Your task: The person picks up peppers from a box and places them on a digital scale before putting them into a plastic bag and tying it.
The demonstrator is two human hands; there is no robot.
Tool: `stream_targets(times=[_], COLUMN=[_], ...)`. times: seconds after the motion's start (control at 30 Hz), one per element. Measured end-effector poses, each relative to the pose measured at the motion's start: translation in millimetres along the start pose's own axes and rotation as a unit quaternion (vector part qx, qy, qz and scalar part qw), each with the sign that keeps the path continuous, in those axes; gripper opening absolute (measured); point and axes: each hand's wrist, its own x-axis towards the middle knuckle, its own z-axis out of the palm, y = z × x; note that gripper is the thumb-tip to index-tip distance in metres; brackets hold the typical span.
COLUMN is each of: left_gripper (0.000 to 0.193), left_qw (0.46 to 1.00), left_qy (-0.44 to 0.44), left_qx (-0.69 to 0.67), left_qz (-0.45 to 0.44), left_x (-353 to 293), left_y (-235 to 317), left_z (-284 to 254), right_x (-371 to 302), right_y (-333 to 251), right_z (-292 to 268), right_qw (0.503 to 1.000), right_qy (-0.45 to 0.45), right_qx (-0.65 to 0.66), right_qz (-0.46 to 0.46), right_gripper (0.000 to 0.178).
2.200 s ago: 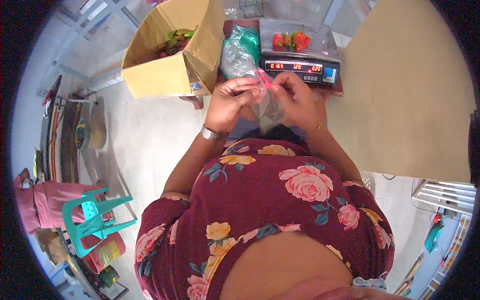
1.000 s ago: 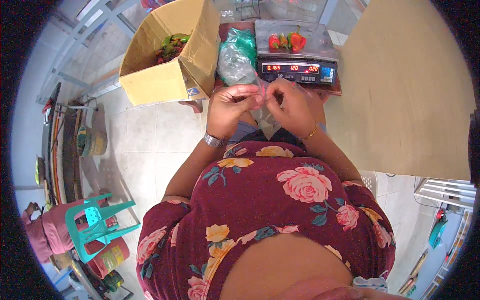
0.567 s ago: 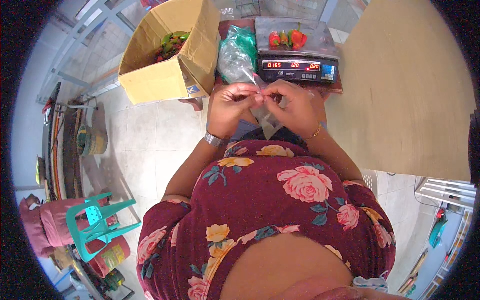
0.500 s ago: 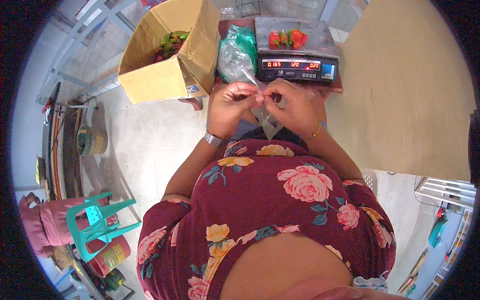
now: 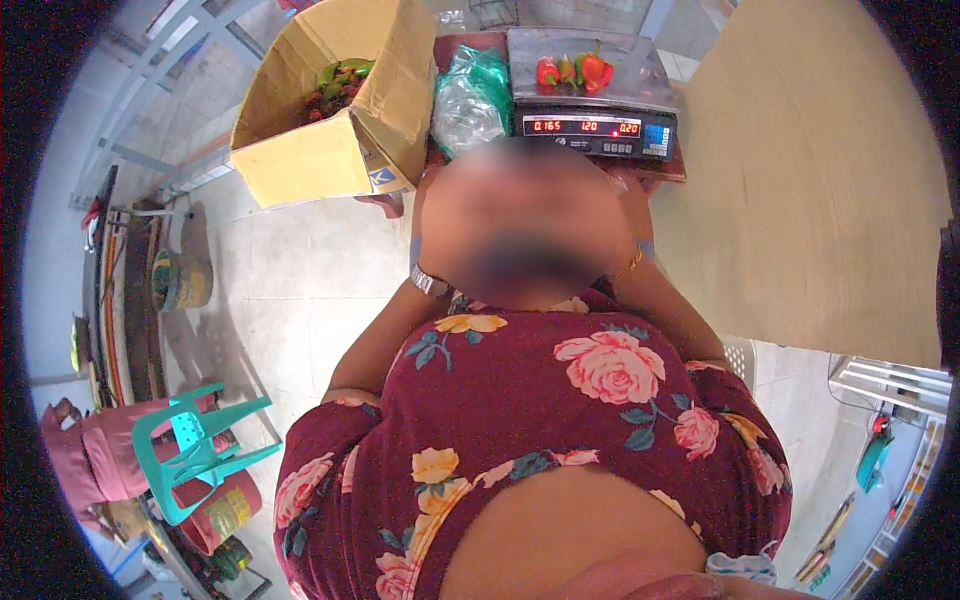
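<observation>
filling the right side is a broad tan tabletop, bare where it shows, its near edge running down toward the person's right elbow. that is the widest open room for setting anything down. to the left stands an open cardboard box with red and green produce inside. its raised flap leans close beside a bundle of plastic bags, so a move leftward could easily catch on card.

between box and tabletop sits a weighing scale with a lit display. a few red peppers lie on its steel tray, near the middle and apart from the rim.

the plastic bags lie just left of the scale and just beyond the hands. by their look they are thin, soft, very light and slippery, likely to cling and slide. they are probably best taken at the open mouth, one layer rubbed free by the fingertips. the peppers look light and firm but easily bruised, and the green stems seem the safer hold.

the left hand and right hand are drawn together in front of the scale, above the chest. that patch is blurred, so i cannot tell whether either grip is spread, pressed together or pinching something. only a wristwatch and a thin bracelet show clearly.
</observation>
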Motion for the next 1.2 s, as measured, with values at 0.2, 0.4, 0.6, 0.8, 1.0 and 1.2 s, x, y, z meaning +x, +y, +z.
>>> stream_targets(times=[0.2, 0.4, 0.6, 0.8, 1.0, 1.2], left_gripper=[0.024, 0.022, 0.021, 0.019, 0.007, 0.019], left_qw=[0.996, 0.999, 0.929, 0.979, 0.975, 0.961], left_qy=[-0.011, -0.036, -0.018, -0.046, 0.119, 0.089], left_qx=[0.072, -0.001, -0.36, -0.169, 0.155, 0.259], left_qz=[0.046, 0.005, -0.091, -0.104, -0.105, 0.047], left_x=[-1, 2, 4, 12, 16, 14], left_y=[-4, -13, -7, -23, -47, -52], left_z=[-2, -11, -22, -23, -22, -34], right_x=[4, 2, 6, 2, 7, 5], right_y=[17, 37, 24, 99, 46, 70], right_z=[2, 5, -15, -18, -4, -3], right_qw=[0.986, 0.973, 0.972, 0.97, 0.933, 0.996], right_qy=[-0.047, -0.006, 0.056, 0.152, 0.041, 0.031], right_qx=[0.131, 0.189, -0.15, 0.075, 0.249, -0.071], right_qz=[0.09, 0.134, 0.171, 0.173, 0.256, 0.05], right_gripper=[0.015, 0.006, 0.008, 0.009, 0.012, 0.026])
